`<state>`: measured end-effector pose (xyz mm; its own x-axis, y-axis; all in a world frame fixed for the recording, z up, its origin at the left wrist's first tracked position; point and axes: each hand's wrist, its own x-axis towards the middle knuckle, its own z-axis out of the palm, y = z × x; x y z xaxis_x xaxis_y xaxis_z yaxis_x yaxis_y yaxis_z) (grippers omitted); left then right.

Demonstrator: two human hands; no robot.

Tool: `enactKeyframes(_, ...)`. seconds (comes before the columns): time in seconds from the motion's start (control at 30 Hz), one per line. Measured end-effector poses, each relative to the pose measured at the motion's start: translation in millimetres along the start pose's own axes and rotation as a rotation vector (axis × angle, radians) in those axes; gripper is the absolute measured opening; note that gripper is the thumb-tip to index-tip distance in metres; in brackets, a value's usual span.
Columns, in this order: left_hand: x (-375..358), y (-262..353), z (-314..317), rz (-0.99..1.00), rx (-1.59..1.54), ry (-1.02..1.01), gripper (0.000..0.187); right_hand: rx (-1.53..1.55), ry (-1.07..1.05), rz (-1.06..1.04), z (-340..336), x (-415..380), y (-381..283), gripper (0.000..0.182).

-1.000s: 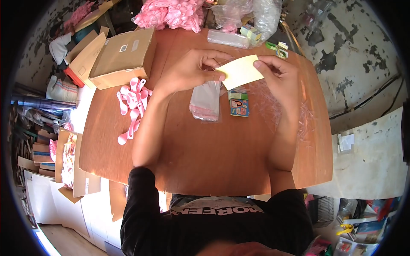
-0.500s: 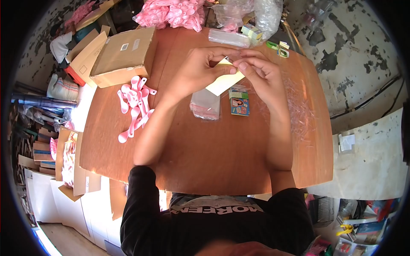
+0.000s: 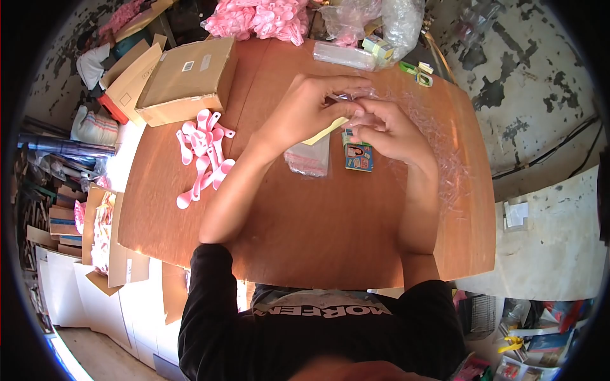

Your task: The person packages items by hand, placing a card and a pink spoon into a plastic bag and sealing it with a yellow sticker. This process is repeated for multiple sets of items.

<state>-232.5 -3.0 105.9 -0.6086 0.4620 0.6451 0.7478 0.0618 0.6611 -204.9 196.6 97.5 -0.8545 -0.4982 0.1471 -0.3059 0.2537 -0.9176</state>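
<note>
My left hand (image 3: 310, 109) is closed on a pale yellow card (image 3: 325, 133), held above the table and seen nearly edge-on. Clear plastic film (image 3: 363, 93) shows at the card's upper end, between my two hands. My right hand (image 3: 394, 131) has its fingers curled in at that film, thumb and forefinger pinched together. Below them on the table lies a stack of clear plastic bags (image 3: 307, 159). Beside it is a small pile of blue printed cards (image 3: 359, 157), partly covered by my right hand.
Several pink plastic spoons (image 3: 204, 143) lie at the left near a cardboard box (image 3: 184, 79). Thin clear plastic strips (image 3: 445, 159) are scattered on the right. Green-handled scissors (image 3: 416, 72) and a flat plastic pack (image 3: 344, 56) lie at the back, by bagged pink spoons (image 3: 257, 20).
The yellow card has tilted from showing its broad face to nearly edge-on. My right hand has moved slightly right and down, its fingers curling further in.
</note>
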Motion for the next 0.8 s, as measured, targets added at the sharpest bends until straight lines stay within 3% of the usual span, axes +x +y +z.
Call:
enactKeyframes(0.1,-1,-2,-1,0.058,0.058,-0.04,0.044,-0.081,0.023,0.055,5,1,-1,0.024)
enactKeyframes(0.17,-2,1,-2,0.021,0.04,-0.068,0.047,-0.291,0.142,-0.138,3,7,11,0.016)
enactKeyframes(0.3,-5,-13,-12,0.096,0.176,-0.012,0.046,0.061,0.257,-0.151,28,10,-13,0.013)
enactKeyframes(0.33,-7,-9,-18,0.118,0.257,0.048,0.042,0.077,0.528,-0.239,36,14,-23,0.015)
enactKeyframes(0.37,-7,-3,-27,-0.046,0.258,0.022,0.037,0.091,0.805,-0.323,43,19,-27,0.017)
enactKeyframes(0.47,-9,2,-45,-0.052,0.235,0.151,0.037,0.115,0.86,-0.281,47,38,4,0.02)
enactKeyframes(0.5,-9,-1,-48,-0.005,0.231,0.193,0.036,0.006,0.719,-0.244,57,47,17,0.015)
enactKeyframes(0.53,-10,0,-50,-0.016,0.241,0.201,0.036,-0.038,0.555,-0.084,67,60,41,0.023)
enactKeyframes(0.57,-11,3,-52,-0.02,0.204,0.202,0.036,-0.33,0.322,-0.153,74,72,71,0.022)
enactKeyframes(0.6,-11,4,-52,-0.024,0.165,0.201,0.035,-0.361,0.337,-0.306,102,85,69,0.026)
enactKeyframes(0.67,-11,1,-53,0.041,0.207,0.235,0.035,-0.636,0.239,-0.299,140,132,133,0.033)
enactKeyframes(0.7,-12,5,-54,0.045,0.208,0.231,0.035,-0.627,0.231,-0.304,150,146,131,0.033)
enactKeyframes(0.77,-13,5,-56,0.053,0.191,0.224,0.034,-0.128,0.004,-0.356,170,168,121,0.035)
enactKeyframes(0.8,-13,5,-58,0.049,0.203,0.229,0.034,-0.122,-0.005,-0.364,179,184,121,0.035)
